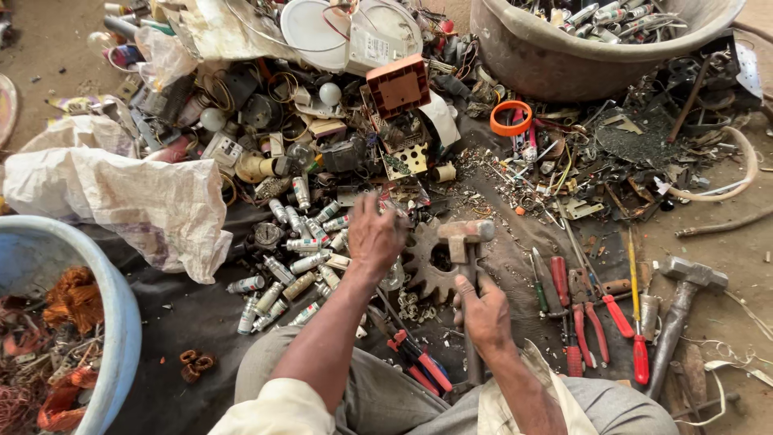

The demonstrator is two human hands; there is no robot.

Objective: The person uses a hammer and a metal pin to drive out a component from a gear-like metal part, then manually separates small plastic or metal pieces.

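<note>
left hand (374,235): palm down, fingers spread and curled loosely over the small cylindrical parts (302,242) in the middle of the floor; whether they grip one cannot be told.
right hand (481,312): fingers wrapped tight round the handle of a hammer (465,242), head up.
hammer head: just above a rusty gear wheel (431,262) lying flat on the dark cloth (161,322).
right of the gear: red-handled pliers (592,310), screwdrivers (636,322) and a second hammer (684,302), side by side.
left edge: blue tub (121,322) of copper wire; white sack (121,193) beside it.
top right: grey basin (564,56); orange ring (511,118) below it.
</note>
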